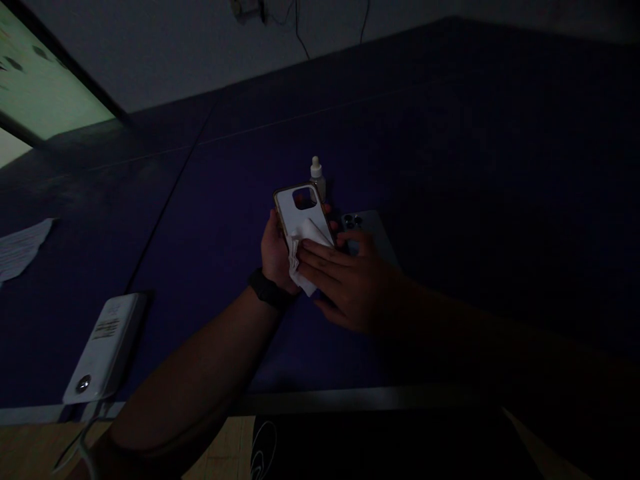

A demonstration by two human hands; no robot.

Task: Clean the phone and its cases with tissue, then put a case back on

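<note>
My left hand [276,252], with a dark watch band on its wrist, is wrapped round a phone case [289,210] from behind. The case has a pale inner face, a brownish rim and a camera cutout near its top. My right hand [357,283] presses a folded white tissue [311,233] against the lower half of the case, fingers closed over it. Beyond the case stands a small dropper bottle [317,175] with a white top. A phone [377,233] lies on the table, partly hidden by my right hand, its camera lenses facing up.
A white power bank [107,347] with a cable [85,443] lies at the table's front left. Paper [25,248] rests at the left edge. The dark blue table [225,180] meets a wall with hanging wires [299,33]. The room is dim.
</note>
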